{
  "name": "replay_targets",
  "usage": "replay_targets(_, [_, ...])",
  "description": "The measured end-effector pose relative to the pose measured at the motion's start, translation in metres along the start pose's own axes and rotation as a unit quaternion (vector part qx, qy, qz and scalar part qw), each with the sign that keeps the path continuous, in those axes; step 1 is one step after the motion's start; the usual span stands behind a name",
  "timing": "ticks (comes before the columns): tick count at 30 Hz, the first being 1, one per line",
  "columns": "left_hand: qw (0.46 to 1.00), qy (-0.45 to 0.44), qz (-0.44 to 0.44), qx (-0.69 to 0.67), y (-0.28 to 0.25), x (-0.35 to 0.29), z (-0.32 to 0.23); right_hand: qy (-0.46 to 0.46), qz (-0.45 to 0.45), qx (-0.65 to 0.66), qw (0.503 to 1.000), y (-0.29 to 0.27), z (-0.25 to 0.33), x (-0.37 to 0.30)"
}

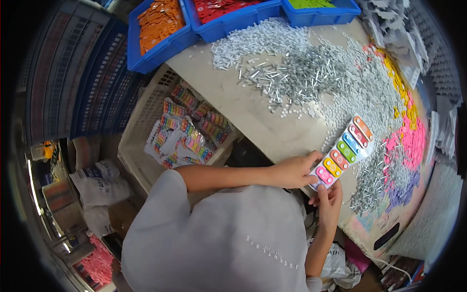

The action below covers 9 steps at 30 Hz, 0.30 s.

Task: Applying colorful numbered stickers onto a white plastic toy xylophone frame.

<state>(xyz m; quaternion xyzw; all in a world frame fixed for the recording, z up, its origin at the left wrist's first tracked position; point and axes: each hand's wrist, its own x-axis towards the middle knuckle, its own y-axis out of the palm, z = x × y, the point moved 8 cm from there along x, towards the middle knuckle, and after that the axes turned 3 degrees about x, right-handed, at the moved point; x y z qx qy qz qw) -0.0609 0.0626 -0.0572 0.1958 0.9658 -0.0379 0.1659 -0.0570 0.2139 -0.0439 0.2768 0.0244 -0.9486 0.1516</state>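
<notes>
At the near edge of the table, both my hands hold a white toy xylophone (343, 155) with a row of coloured bars, tilted up to the right. My left hand (297, 170) grips its narrow end from the left side, with the thumb near the pink bar. From below, my right hand (329, 195) has its fingers closed at the same narrow end. Orange, red, blue, green and yellow bars show on its face, fixed with small white and metal pieces. Just beyond it lie loose silvery pins (311, 73) and small white caps (362, 90).
Blue bins (233, 22) of orange, red and green bars stand along the far edge. A white basket (130, 146) at the left holds several finished-looking xylophones. Pink bars (408, 146), yellow bars (399, 87) and purple bars (404, 191) lie at the table's right (292, 134).
</notes>
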Motion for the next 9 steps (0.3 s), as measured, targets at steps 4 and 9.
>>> replay_targets(4, [0.999, 0.023, 0.021, -0.009, -0.002, -0.002, -0.003, -0.030, -0.014, 0.020, 0.999, 0.003, 0.009, -0.003])
replay_targets(9, [0.991, 0.123, -0.034, 0.051, -0.030, -0.038, -0.023, -0.153, 0.027, -0.336, 0.929, 0.033, 0.073, -0.024])
